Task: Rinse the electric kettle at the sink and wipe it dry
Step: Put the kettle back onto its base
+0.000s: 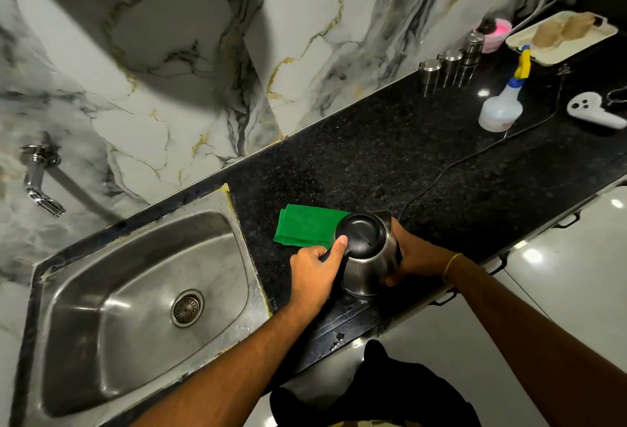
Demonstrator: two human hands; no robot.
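A steel electric kettle [368, 258] with a black lid stands on the black granite counter [390, 161], just right of the sink. My left hand [315, 274] grips its handle side, thumb pressed on the lid's edge. Around the kettle's right flank wraps my right hand [412, 253], partly hidden behind the body. A folded green cloth [305, 224] lies flat on the counter just behind the kettle. The steel sink [135, 297] is to the left, with a chrome wall tap [40, 178] above its far left corner; no water runs.
A thin black cord [475, 155] trails across the counter toward the back right. There stand a spray bottle [502, 104], a white controller [593, 111], three steel canisters [451, 63], a pink tub [493, 32] and a tray [559, 36]. The counter's front edge runs near my body.
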